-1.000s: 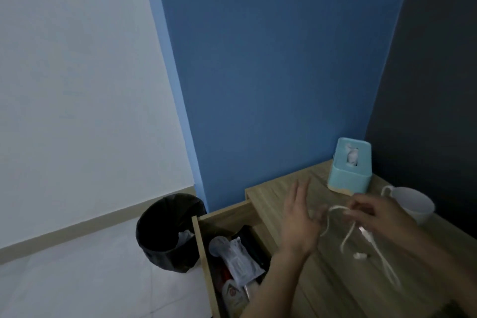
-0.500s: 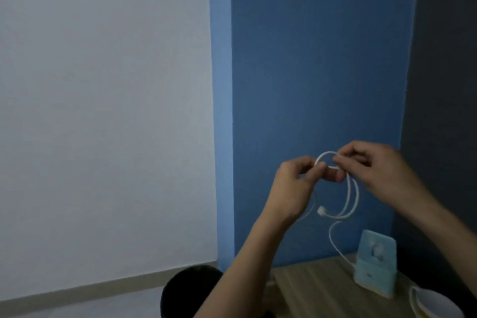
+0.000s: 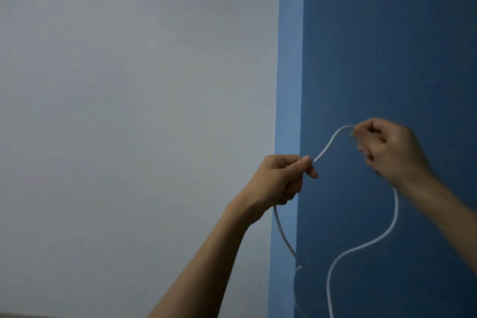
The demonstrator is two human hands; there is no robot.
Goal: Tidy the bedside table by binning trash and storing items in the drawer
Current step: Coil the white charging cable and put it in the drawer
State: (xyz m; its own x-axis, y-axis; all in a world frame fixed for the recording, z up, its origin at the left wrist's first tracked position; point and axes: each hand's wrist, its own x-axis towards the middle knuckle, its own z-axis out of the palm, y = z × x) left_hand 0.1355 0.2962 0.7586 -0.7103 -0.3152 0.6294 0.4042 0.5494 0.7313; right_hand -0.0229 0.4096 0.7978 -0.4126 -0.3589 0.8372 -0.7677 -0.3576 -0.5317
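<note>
A white cable (image 3: 333,139) is held up in the air in front of the walls. My left hand (image 3: 280,178) pinches it between thumb and fingers, at centre. My right hand (image 3: 387,147) grips it higher and to the right. A short arc of cable spans the two hands. One end hangs down from under my left hand, and a long loop drops from my right hand and runs off the bottom edge. The bedside table, drawer and bin are out of view.
A pale grey-white wall (image 3: 129,111) fills the left side. A dark blue wall (image 3: 387,46) with a lighter blue corner strip (image 3: 289,85) fills the right.
The view has tilted up, so the table, tissue box, mug and bin have dropped out of frame. My hands have moved apart, stretching the cable out from a small coil.
</note>
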